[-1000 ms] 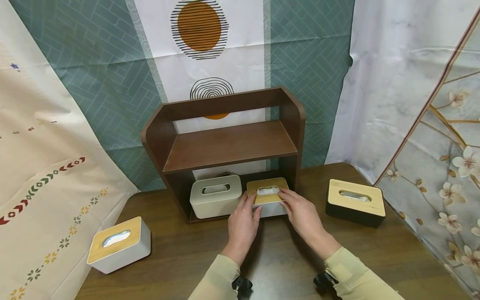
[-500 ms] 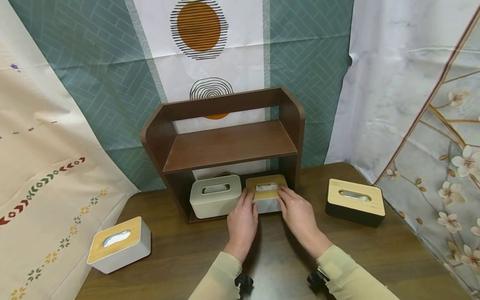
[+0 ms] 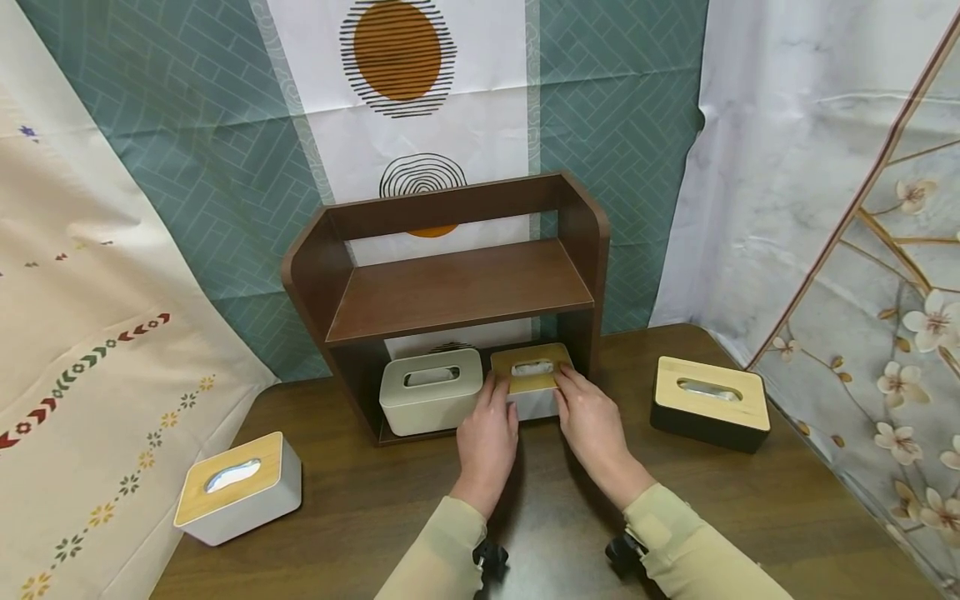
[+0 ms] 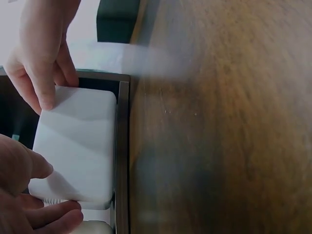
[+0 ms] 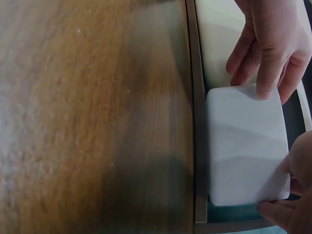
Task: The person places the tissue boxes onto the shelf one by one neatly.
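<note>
A white tissue box (image 3: 534,403) with a wood-look lid sits in the right half of the shelf's lower level. My left hand (image 3: 486,440) holds its left end, and my right hand (image 3: 595,425) grips the opposite end. In the left wrist view, my left thumb presses the white front face (image 4: 80,141) while its other fingers reach along the side. The right wrist view has my right hand (image 5: 292,195) at the box's near corner, its fingers partly out of frame. Close on the left stands a cream tissue box (image 3: 431,410), beside my left fingers.
The brown two-level shelf (image 3: 465,287) stands at the back of the wooden table (image 3: 360,517). Another white tissue box with a wood-look lid (image 3: 240,492) lies at the left. A black one with a pale wood lid (image 3: 708,408) stands at the right.
The white tissue box between my hands has slid back, deeper into the shelf's lower level. Both hands have moved forward with it, the right one also shifting slightly left.
</note>
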`<state>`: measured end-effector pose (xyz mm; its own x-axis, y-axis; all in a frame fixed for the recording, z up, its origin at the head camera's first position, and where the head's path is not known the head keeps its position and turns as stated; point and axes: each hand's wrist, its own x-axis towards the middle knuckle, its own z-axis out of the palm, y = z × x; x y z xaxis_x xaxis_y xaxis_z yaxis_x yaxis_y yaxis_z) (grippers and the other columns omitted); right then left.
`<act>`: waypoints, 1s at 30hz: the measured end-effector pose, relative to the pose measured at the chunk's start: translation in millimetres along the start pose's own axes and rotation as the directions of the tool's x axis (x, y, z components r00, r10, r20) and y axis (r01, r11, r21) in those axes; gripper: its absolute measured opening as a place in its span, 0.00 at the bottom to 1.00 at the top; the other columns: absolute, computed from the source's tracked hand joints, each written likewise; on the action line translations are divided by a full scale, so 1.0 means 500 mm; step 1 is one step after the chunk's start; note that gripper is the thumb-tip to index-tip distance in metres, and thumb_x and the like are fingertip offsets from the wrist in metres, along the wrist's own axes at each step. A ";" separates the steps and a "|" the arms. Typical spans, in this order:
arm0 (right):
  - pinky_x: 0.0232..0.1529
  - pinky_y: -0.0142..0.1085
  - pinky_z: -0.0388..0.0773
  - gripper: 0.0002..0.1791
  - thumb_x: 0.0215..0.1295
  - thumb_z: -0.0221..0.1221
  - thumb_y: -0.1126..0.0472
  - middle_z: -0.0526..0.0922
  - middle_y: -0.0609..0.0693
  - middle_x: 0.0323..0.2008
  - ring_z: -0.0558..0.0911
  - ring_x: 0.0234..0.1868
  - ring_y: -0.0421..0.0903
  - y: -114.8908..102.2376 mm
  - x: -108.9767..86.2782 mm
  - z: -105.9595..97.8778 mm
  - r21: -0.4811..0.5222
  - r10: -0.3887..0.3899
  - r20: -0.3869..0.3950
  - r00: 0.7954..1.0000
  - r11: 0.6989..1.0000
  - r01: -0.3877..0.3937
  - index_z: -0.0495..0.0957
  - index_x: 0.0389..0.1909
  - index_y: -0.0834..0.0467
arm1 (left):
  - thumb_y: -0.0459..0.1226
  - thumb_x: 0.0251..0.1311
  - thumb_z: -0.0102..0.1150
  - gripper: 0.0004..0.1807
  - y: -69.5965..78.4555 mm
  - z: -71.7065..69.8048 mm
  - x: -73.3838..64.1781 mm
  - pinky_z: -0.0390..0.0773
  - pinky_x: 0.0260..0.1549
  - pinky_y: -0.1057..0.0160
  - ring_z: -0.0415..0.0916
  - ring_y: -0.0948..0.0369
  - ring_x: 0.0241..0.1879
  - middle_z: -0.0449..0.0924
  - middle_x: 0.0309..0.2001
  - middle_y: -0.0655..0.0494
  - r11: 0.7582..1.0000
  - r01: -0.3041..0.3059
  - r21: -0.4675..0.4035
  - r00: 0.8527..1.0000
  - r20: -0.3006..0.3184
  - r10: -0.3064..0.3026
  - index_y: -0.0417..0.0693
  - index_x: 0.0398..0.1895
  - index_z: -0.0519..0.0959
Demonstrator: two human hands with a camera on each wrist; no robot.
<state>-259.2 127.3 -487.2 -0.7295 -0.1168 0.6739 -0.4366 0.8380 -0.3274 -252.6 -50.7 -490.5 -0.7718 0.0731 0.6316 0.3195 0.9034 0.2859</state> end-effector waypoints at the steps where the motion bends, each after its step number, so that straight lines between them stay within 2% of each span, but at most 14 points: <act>1: 0.57 0.57 0.86 0.18 0.73 0.70 0.68 0.86 0.63 0.66 0.87 0.62 0.62 0.000 0.000 0.002 -0.003 0.000 -0.002 1.000 1.000 0.000 0.87 0.61 0.68 | 0.36 0.70 0.76 0.24 0.000 0.000 0.000 0.84 0.20 0.49 0.87 0.47 0.27 0.81 0.70 0.42 1.000 -0.004 0.005 1.000 0.002 0.004 0.45 0.67 0.84; 7: 0.57 0.55 0.86 0.20 0.71 0.70 0.72 0.85 0.64 0.65 0.87 0.62 0.62 0.001 0.000 0.010 -0.023 -0.032 -0.029 0.999 0.999 0.031 0.86 0.63 0.69 | 0.34 0.69 0.76 0.27 -0.005 0.003 0.002 0.81 0.15 0.53 0.83 0.50 0.21 0.79 0.71 0.41 0.999 -0.033 0.027 0.999 0.010 0.032 0.45 0.70 0.82; 11: 0.57 0.56 0.86 0.21 0.71 0.69 0.73 0.85 0.65 0.65 0.87 0.62 0.63 0.000 0.001 0.013 -0.027 -0.054 -0.035 0.998 0.998 0.053 0.84 0.63 0.70 | 0.32 0.67 0.76 0.28 -0.007 0.005 0.003 0.79 0.14 0.53 0.82 0.50 0.20 0.78 0.72 0.41 0.999 -0.030 0.033 0.999 0.021 0.030 0.44 0.70 0.81; 25: 0.60 0.55 0.85 0.27 0.68 0.67 0.77 0.83 0.64 0.68 0.85 0.65 0.63 0.000 -0.003 0.009 -0.044 -0.042 0.028 0.999 0.998 0.043 0.81 0.68 0.70 | 0.31 0.66 0.76 0.30 -0.007 0.004 0.002 0.77 0.13 0.55 0.79 0.52 0.18 0.77 0.73 0.40 0.999 -0.042 0.028 0.999 0.029 0.042 0.43 0.71 0.80; 30: 0.61 0.56 0.84 0.27 0.69 0.67 0.75 0.81 0.66 0.70 0.84 0.65 0.65 -0.002 -0.006 0.008 -0.051 -0.034 0.054 0.998 0.998 0.037 0.80 0.69 0.71 | 0.31 0.63 0.77 0.31 -0.007 0.003 0.001 0.75 0.12 0.56 0.76 0.53 0.17 0.77 0.72 0.39 0.999 -0.046 0.029 0.999 0.016 0.045 0.42 0.70 0.80</act>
<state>-258.8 124.8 -491.6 -0.7415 -0.1740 0.6479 -0.4356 0.8594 -0.2678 -255.1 -53.4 -492.2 -0.7653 0.1209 0.6323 0.3387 0.9109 0.2358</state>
